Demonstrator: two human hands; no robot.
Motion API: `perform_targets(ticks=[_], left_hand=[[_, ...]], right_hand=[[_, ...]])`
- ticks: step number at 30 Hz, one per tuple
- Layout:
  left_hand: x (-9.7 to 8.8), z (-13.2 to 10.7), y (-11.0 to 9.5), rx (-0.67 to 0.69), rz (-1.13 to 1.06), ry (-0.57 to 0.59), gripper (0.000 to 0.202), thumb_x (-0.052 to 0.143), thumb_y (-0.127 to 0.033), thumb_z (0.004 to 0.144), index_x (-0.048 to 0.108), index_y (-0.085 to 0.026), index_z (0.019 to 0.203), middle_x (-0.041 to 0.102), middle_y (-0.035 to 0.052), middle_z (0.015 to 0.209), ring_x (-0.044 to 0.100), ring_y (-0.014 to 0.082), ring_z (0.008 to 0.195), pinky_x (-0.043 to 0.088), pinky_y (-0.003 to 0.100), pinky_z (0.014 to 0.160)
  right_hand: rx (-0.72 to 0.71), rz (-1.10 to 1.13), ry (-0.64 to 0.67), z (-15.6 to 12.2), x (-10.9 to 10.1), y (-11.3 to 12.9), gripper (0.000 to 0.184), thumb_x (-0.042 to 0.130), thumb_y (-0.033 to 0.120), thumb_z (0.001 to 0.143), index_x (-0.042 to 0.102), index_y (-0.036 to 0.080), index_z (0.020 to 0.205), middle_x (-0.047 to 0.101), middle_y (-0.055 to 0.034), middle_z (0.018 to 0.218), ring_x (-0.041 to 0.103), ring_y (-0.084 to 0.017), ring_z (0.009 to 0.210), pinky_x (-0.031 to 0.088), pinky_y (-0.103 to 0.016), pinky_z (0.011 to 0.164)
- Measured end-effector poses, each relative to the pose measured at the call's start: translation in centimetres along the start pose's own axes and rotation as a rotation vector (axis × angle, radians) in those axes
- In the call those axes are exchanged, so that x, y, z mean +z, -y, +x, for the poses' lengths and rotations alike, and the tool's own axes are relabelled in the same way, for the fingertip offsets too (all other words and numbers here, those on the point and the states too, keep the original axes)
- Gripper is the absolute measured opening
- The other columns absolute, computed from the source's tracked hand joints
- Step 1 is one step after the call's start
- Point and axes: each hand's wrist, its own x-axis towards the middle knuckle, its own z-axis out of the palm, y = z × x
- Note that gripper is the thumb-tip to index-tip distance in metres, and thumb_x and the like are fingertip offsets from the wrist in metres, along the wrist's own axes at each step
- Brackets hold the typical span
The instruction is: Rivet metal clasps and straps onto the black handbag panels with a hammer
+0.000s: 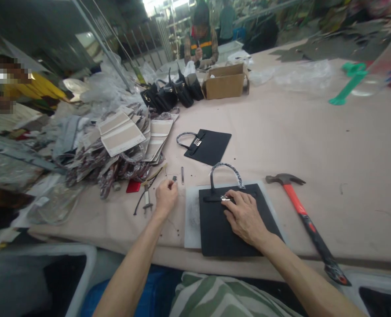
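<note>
My left hand [166, 197] is closed in a pinch above the table, with a small dark piece [174, 178] showing at the fingertips; its exact kind is too small to tell. My right hand [244, 215] lies over a black handbag panel [220, 233], thumb and fingers closed around a silver metal clasp [225, 198] on its strap. The panel's handle [228, 166], wrapped in clear film, arches away from me. Under the panel is a pale board [192, 215]. A claw hammer [296, 198] with a red and black handle rests to the right.
Another black bag panel [210, 147] with handle lies farther back. On the left are a heap of plastic-wrapped panels [122, 132], a screwdriver-like tool [147, 200] and a thin metal rod [182, 175]. Black bags [172, 92], a cardboard box [224, 81] and a green tool [348, 83] lie beyond.
</note>
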Motion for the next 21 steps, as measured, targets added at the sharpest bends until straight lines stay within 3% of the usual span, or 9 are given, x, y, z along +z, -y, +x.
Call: perform_targets(ticks=[3, 6, 10, 14, 18, 21], left_hand=[[-2.5, 1.5, 3.6, -0.103, 0.128, 0.038, 0.024, 0.052, -0.032, 0.085, 0.071, -0.018, 0.079, 0.074, 0.0095, 0.082, 0.066, 0.0227, 0.082, 0.045, 0.03, 0.074], [-3.0, 2.4, 5.2, -0.129, 0.167, 0.108, 0.026, 0.057, -0.037, 0.083, 0.071, -0.017, 0.076, 0.074, 0.0112, 0.081, 0.067, 0.0242, 0.083, 0.045, 0.03, 0.074], [-1.7, 2.8, 5.0, -0.122, 0.19, 0.221, 0.028, 0.065, -0.045, 0.077, 0.069, -0.018, 0.071, 0.073, 0.0101, 0.076, 0.068, 0.0242, 0.079, 0.045, 0.03, 0.071], [-0.9, 3.2, 3.9, -0.102, 0.234, 0.258, 0.026, 0.072, -0.043, 0.072, 0.068, -0.018, 0.075, 0.073, 0.0108, 0.08, 0.068, 0.0249, 0.081, 0.045, 0.03, 0.071], [-2.5, 3.4, 4.5, -0.138, 0.285, 0.212, 0.021, 0.066, -0.04, 0.079, 0.068, -0.019, 0.08, 0.074, 0.0127, 0.085, 0.07, 0.0264, 0.086, 0.048, 0.032, 0.074], [-4.6, 3.2, 6.6, -0.219, 0.355, 0.131, 0.025, 0.06, -0.04, 0.082, 0.067, -0.016, 0.088, 0.072, 0.0216, 0.1, 0.069, 0.0338, 0.098, 0.049, 0.04, 0.08]], right_hand=[[-0.041, 0.021, 0.011, 0.6, 0.3, -1.1, 0.019, 0.055, 0.02, 0.091, 0.066, 0.023, 0.106, 0.059, -0.0083, 0.124, 0.05, -0.026, 0.115, 0.034, -0.045, 0.099], [-0.078, 0.024, 0.015, 1.0, 0.6, -1.8, 0.019, 0.053, 0.02, 0.092, 0.066, 0.023, 0.105, 0.061, -0.0083, 0.122, 0.051, -0.027, 0.113, 0.035, -0.046, 0.097], [-0.106, 0.065, 0.003, 1.5, 0.6, -2.5, 0.02, 0.05, 0.02, 0.093, 0.066, 0.024, 0.103, 0.063, -0.0075, 0.12, 0.054, -0.025, 0.111, 0.036, -0.045, 0.095], [-0.144, 0.117, 0.03, 2.0, 0.2, -3.5, 0.021, 0.047, 0.022, 0.095, 0.068, 0.025, 0.096, 0.066, -0.0057, 0.116, 0.057, -0.023, 0.109, 0.035, -0.044, 0.092], [-0.159, 0.164, 0.03, 2.2, 0.3, -4.4, 0.02, 0.049, 0.028, 0.095, 0.069, 0.027, 0.095, 0.066, -0.0053, 0.116, 0.058, -0.025, 0.108, 0.035, -0.045, 0.091], [-0.153, 0.185, 0.023, 2.2, 0.5, -4.7, 0.019, 0.051, 0.03, 0.093, 0.07, 0.027, 0.093, 0.066, -0.006, 0.116, 0.058, -0.026, 0.108, 0.036, -0.046, 0.091]])
